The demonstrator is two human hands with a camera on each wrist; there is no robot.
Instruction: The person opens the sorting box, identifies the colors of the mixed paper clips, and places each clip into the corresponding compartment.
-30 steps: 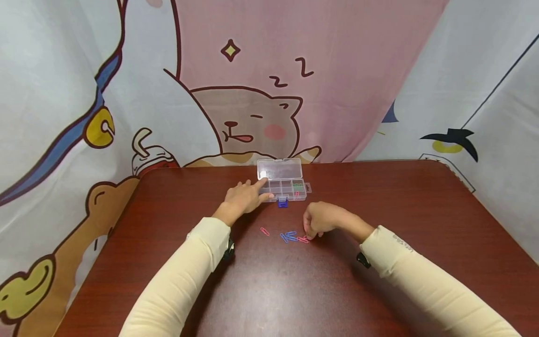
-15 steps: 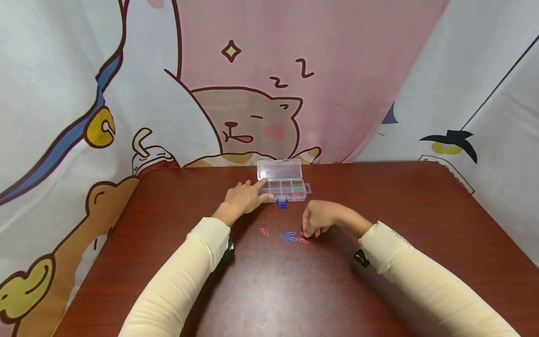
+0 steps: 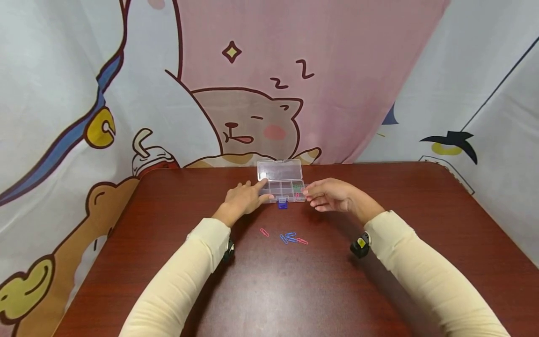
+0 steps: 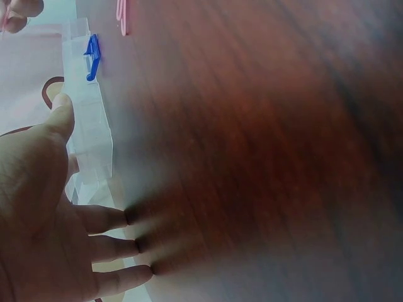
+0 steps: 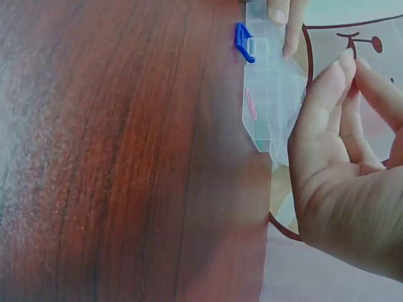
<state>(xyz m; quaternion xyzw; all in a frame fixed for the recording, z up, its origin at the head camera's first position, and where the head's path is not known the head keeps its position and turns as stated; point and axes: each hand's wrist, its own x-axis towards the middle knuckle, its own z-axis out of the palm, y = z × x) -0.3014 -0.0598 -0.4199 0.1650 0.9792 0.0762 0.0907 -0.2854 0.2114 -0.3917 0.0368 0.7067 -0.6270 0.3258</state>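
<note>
A clear plastic compartment box (image 3: 275,191) with a blue latch (image 3: 282,205) lies at the back of the table, its lid (image 3: 280,170) raised. My left hand (image 3: 242,198) rests at its left end with fingers spread; the thumb (image 4: 61,113) touches the front side and the index finger reaches over the box. My right hand (image 3: 332,194) is at the box's right end, thumb and index fingertip pinched together on a pink paper clip (image 4: 5,17), mostly hidden by the fingers. Green clips (image 3: 297,186) and pink clips (image 3: 296,195) lie in the right-hand compartments.
Several blue paper clips (image 3: 290,234) lie on the brown table (image 3: 269,290) in front of the box. One pink clip (image 3: 302,241) is beside them, another pink clip (image 3: 264,232) farther left. A printed curtain (image 3: 337,103) hangs behind the table.
My right hand has lifted a pink paper clip from beside the blue ones and moved it up to the box's right end. The left hand has stayed where it was.
</note>
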